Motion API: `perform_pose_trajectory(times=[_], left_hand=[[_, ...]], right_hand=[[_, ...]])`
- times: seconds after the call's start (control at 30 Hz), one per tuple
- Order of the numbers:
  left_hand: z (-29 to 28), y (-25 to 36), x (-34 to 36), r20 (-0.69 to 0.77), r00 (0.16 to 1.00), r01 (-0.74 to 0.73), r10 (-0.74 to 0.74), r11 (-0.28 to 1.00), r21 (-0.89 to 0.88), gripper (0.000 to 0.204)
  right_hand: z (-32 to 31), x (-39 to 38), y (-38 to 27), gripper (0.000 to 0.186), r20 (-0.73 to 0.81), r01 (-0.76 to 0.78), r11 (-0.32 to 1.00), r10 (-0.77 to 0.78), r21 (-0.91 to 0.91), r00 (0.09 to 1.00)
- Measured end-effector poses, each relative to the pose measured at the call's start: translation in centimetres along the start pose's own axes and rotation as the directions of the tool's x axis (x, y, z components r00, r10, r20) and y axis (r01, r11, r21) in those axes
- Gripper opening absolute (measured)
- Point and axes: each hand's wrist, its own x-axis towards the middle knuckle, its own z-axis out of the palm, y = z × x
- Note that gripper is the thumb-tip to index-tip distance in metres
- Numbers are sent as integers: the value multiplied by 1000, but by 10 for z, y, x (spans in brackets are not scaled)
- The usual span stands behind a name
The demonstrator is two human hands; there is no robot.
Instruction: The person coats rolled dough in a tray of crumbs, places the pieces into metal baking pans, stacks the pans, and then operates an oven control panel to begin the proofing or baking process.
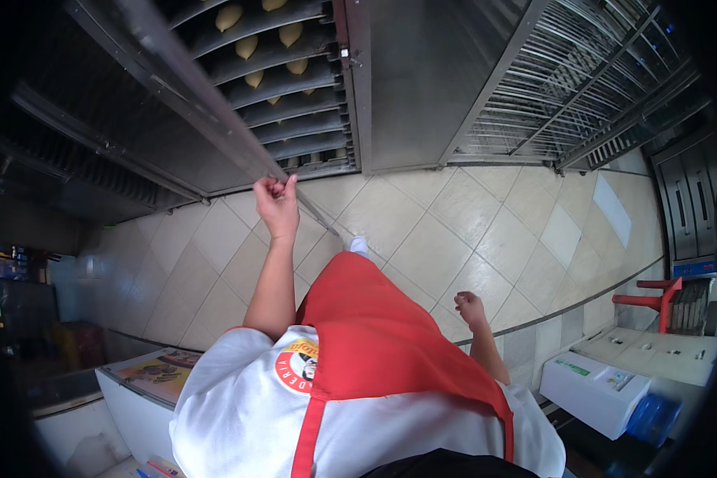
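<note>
My left hand [277, 209] reaches forward with curled fingers at the edge of a metal cabinet door [207, 99], closed on it as far as I can see. The door stands swung out toward me. Behind it, the tall cabinet holds stacked dark trays [315, 97] with pale, pointed oval dough pieces [247, 48] on the upper ones. My right hand [470, 307] hangs low at my side, its fingers loosely curled in and nothing visible in them. A red apron [390, 334] covers my front, and one white shoe [358, 245] shows below it.
Right of the cabinet stands a metal rack [566, 88] with many bars. Beige tiles [438, 231] cover the floor. At the right are a red plastic stool [653, 301] and a white water dispenser [593, 390] with a blue bottle. A white chest [139, 382] stands at lower left.
</note>
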Motion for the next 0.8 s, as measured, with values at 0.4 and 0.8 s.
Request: perform_pose_trajectory(times=[0.4, 0.8], left_hand=[[215, -13, 138, 266, 858, -494, 440, 848, 192, 22], [247, -44, 218, 569, 612, -748, 549, 636, 190, 24]], right_hand=[[-82, -42, 3, 38, -141, -322, 945, 328, 65, 934], [-127, 66, -112, 36, -176, -249, 968, 251, 38, 952]])
